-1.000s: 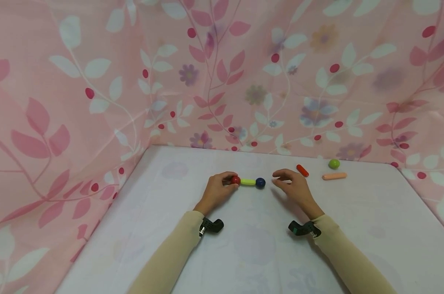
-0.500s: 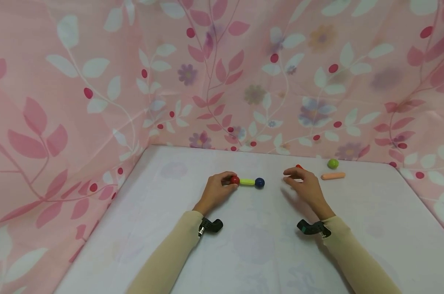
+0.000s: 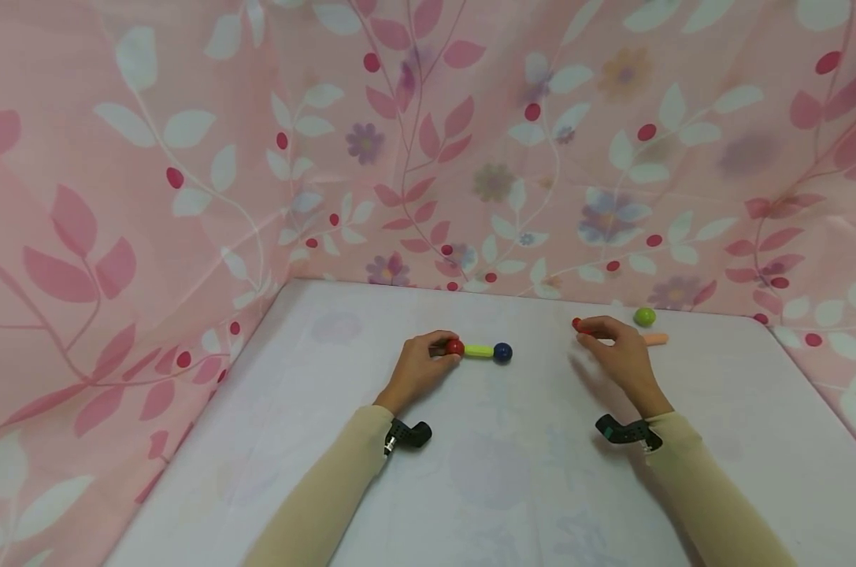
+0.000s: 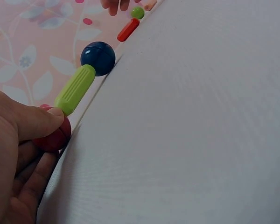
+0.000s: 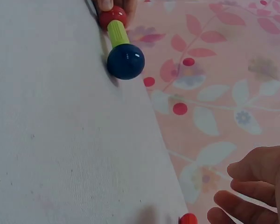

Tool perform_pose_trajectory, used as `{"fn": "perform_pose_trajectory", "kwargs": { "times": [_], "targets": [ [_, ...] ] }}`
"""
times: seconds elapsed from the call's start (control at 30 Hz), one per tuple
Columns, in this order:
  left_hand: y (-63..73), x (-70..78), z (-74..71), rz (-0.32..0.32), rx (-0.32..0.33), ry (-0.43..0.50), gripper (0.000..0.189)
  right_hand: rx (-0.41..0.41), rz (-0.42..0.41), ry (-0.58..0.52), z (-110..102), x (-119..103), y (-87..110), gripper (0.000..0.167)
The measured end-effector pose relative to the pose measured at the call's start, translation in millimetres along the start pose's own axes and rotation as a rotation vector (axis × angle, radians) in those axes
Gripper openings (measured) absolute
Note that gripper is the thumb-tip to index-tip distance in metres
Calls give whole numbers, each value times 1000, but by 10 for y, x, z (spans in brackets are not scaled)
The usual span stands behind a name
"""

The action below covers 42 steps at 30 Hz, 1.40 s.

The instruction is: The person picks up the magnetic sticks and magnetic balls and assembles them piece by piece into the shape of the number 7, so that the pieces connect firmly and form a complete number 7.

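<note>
My left hand (image 3: 415,368) pinches a red ball (image 4: 59,134) between thumb and fingers. A ribbed yellow-green rod (image 4: 75,89) joins that ball to a dark blue ball (image 4: 98,59), making one dumbbell-like piece low over the white table. Over on the right, my right hand (image 3: 628,361) hovers with loosely bent fingers and nothing between them. Just by its fingertips lies a short red rod (image 4: 128,30), partly covered by the hand in the head view; only its end shows at the bottom of the right wrist view.
Beyond my right hand are a green ball (image 3: 644,316) and a peach-orange rod (image 3: 657,339), the rod partly hidden by the hand. A pink floral cloth (image 3: 498,181) hangs behind the white-covered table (image 3: 498,488).
My right hand has moved away from the blue ball, rightward to the red rod, and now covers part of the peach-orange rod. The left hand keeps its grip on the red ball.
</note>
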State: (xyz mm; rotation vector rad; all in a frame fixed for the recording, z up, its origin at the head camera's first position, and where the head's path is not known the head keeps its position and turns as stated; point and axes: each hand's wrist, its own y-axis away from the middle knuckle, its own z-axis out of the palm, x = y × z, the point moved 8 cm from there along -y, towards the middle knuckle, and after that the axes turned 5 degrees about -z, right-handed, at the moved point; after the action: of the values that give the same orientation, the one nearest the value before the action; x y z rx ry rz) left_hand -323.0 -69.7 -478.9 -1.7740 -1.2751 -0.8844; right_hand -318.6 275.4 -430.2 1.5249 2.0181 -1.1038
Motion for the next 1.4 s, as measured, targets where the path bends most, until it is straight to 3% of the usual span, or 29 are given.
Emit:
{"fn": "perform_pose_trajectory", "kwargs": {
  "times": [0.43, 0.67, 0.93, 1.07, 1.4],
  "targets": [
    [13, 20, 2, -1, 1, -6, 31, 89, 21, 96, -283, 183, 23, 31],
    [38, -9, 7, -25, -6, -13, 33, 112, 133, 121, -355, 429, 62, 41],
    [10, 20, -11, -19, -7, -1, 31, 198, 72, 189, -466, 535, 9, 41],
    [15, 21, -25, -17, 4, 0, 31, 224, 17, 222, -479, 553, 0, 33],
    [19, 20, -6, -14, -4, -13, 34, 243, 104, 256, -509, 650, 62, 36]
  ]
}}
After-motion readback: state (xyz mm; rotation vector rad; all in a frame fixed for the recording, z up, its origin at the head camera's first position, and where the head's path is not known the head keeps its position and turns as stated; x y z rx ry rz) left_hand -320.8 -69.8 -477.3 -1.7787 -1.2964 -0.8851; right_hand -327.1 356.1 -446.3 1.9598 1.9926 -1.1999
